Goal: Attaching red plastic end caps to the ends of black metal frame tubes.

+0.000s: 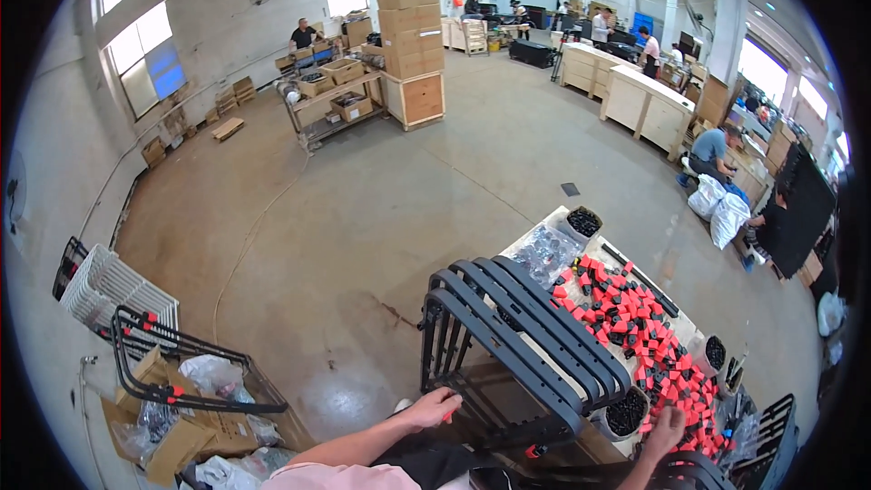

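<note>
My left hand (434, 409) is closed on a small red plastic piece, just left of a row of dark metal tube frames (522, 331). Only a bit of red shows at its fingertips. My right hand (666, 431) hovers at the near end of a heap of red and black plastic pieces (626, 313) on the table. Its fingers are curled in, and what they hold, if anything, is hidden. Beside that hand stands a tub of small black parts (626, 414). Another red-and-black piece (536, 450) sits low on the nearest frame.
More tubs of black parts (583, 220) and a clear plastic bag (545, 256) lie on the table. At left, a bent frame with red fittings (172, 394) leans over cardboard boxes with plastic bags. A loaded cart (336, 95) stands farther off; people work at the right.
</note>
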A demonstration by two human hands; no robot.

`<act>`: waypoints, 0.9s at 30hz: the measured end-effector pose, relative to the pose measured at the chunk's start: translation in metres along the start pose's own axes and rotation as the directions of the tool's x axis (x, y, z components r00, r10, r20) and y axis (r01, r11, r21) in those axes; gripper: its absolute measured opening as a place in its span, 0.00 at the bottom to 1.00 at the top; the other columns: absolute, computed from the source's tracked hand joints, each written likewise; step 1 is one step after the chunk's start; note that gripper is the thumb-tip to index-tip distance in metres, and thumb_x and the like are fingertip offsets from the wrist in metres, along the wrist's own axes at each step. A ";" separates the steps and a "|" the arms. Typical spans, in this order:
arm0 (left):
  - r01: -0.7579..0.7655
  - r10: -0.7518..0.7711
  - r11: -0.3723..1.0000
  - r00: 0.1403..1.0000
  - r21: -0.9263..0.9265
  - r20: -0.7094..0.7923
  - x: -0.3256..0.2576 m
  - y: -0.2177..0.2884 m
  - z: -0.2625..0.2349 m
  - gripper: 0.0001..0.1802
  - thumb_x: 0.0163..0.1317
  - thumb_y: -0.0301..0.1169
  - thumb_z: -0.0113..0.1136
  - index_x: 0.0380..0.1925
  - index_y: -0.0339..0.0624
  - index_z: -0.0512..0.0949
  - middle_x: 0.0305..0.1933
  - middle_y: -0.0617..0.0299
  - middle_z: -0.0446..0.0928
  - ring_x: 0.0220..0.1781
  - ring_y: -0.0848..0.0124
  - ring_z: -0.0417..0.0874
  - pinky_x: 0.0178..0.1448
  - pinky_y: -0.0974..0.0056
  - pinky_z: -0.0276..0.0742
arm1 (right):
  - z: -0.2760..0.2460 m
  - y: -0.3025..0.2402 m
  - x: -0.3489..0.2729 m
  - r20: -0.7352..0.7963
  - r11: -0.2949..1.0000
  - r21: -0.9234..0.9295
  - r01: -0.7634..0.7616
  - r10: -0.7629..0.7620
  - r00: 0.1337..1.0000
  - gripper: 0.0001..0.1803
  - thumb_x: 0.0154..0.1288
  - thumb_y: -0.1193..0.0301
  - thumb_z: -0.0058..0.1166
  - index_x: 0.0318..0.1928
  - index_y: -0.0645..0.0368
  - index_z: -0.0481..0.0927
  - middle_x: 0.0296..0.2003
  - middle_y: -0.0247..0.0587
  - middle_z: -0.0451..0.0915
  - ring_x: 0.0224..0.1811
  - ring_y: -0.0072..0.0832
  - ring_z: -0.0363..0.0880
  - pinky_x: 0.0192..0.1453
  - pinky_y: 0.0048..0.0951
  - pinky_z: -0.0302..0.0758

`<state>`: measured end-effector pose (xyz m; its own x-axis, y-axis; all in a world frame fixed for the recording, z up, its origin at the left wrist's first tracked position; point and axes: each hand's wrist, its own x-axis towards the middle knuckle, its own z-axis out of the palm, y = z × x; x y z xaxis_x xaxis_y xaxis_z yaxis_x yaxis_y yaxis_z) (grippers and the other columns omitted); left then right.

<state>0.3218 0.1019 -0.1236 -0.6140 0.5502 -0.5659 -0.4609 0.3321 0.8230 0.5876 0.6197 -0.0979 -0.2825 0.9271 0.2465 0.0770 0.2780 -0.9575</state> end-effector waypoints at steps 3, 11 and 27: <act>-0.161 0.151 0.985 0.979 0.064 0.141 -0.009 0.017 0.003 0.29 0.83 0.44 0.57 0.72 0.36 0.66 0.51 0.55 0.84 0.36 0.73 0.84 0.38 0.67 0.80 | 0.024 -0.148 -0.048 -0.046 0.996 0.039 0.085 -0.083 0.995 0.05 0.80 0.75 0.57 0.49 0.63 0.81 0.35 0.28 0.76 0.33 0.15 0.72 0.37 0.20 0.70; -0.236 0.155 0.968 0.829 0.085 0.537 -0.011 0.078 0.004 0.14 0.84 0.40 0.57 0.59 0.50 0.68 0.47 0.65 0.78 0.40 0.78 0.84 0.39 0.70 0.78 | 0.142 -0.272 -0.207 0.766 0.986 -0.002 0.165 -0.105 0.634 0.05 0.71 0.77 0.65 0.45 0.64 0.87 0.40 0.41 0.85 0.38 0.30 0.83 0.44 0.31 0.79; -0.096 -0.036 0.987 0.644 0.127 0.764 0.054 0.084 -0.185 0.19 0.84 0.46 0.54 0.63 0.47 0.74 0.49 0.64 0.81 0.40 0.75 0.86 0.39 0.67 0.81 | 0.368 -0.231 -0.332 0.710 0.901 -0.344 0.264 0.066 0.701 0.09 0.69 0.69 0.68 0.45 0.60 0.90 0.41 0.46 0.87 0.43 0.43 0.89 0.49 0.38 0.85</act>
<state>0.1316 0.0173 -0.0943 0.1104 0.9279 -0.3560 -0.3149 0.3724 0.8730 0.3122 0.1549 -0.0133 -0.8721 0.4892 0.0031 0.3236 0.5816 -0.7464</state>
